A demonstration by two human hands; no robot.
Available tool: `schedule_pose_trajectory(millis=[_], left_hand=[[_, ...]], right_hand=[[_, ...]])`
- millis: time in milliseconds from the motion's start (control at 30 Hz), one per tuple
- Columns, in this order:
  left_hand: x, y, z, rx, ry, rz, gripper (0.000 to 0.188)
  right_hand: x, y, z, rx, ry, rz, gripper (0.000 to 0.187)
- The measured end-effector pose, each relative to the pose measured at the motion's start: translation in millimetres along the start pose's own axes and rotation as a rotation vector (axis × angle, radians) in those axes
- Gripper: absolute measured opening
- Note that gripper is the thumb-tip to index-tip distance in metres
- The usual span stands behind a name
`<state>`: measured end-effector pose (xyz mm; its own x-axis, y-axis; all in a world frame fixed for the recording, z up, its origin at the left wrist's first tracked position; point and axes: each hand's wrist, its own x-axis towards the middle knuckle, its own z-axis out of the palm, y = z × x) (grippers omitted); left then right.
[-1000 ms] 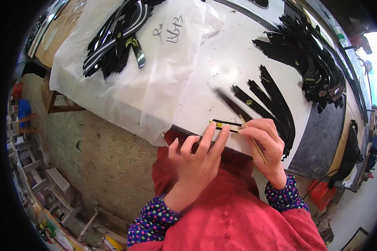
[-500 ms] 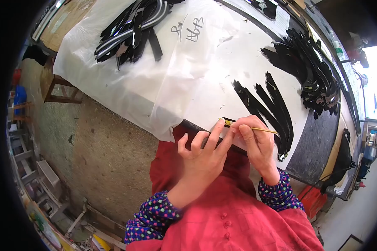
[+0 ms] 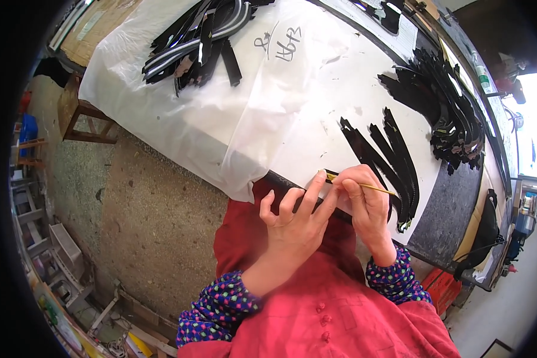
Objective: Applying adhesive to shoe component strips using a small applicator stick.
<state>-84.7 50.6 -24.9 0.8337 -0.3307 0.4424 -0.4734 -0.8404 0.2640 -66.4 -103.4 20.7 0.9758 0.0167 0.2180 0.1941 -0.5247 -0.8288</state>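
Note:
Near the front edge of the white-covered table, my left hand [image 3: 298,224] presses its index fingertip on the end of a small black strip [image 3: 333,173] with a yellow patch. Its thumb reaches in beside my right fingers, while the other fingers are bent and apart. My right hand [image 3: 367,200] is closed in a pinch around a slim yellow stick [image 3: 377,190], whose rear end points right. The stick's front tip is hidden by my fingers, and most of the strip is covered too. Just beyond my right hand lie several long black strips [image 3: 394,149], fanned out.
A thick heap of black strips [image 3: 453,113] lies at the right of the table. Another bundle with grey-edged strips [image 3: 203,45] rests on crinkled translucent sheeting [image 3: 161,125] at the far left. A wooden stool [image 3: 86,116] stands left of the table.
The table and its bundles sit slightly farther right and lower in the picture. My hands keep nearly the same pose, with the stick still in my right hand.

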Motion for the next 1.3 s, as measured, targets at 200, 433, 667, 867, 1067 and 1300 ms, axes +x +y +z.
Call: schedule_pose_trajectory(millis=[200, 433, 667, 867, 1067, 1300], left_hand=[[-1.1, -2.5, -1.0, 0.008, -0.012, 0.039, 0.049], [8.4, -6.8, -11.6, -0.04, -0.059, 0.104, 0.057], [16.0, -16.0, -19.5, -0.157, -0.126, 0.124, 0.045], [28.9, -16.0, -22.7, -0.204, -0.029, 0.07, 0.034], [97.6, 15.8, -4.0, -0.543, -0.101, 0.41, 0.026], [190.7, 65.9, 41.3, -0.352, -0.515, 0.804, 0.045]], right_hand=[[-2.8, -8.2, -10.1, 0.0, 0.023, 0.031, 0.009], [-29.0, 9.8, -19.3, -0.412, 0.216, -0.18, 0.02], [-32.5, 12.1, -14.3, -0.436, 0.239, -0.243, 0.022], [-35.1, 6.6, -29.9, -0.235, 0.348, -0.144, 0.013], [-77.5, 43.6, -108.8, 0.118, 0.822, 0.272, 0.006], [-110.7, 81.4, -119.5, 0.177, 0.937, 0.304, 0.006]])
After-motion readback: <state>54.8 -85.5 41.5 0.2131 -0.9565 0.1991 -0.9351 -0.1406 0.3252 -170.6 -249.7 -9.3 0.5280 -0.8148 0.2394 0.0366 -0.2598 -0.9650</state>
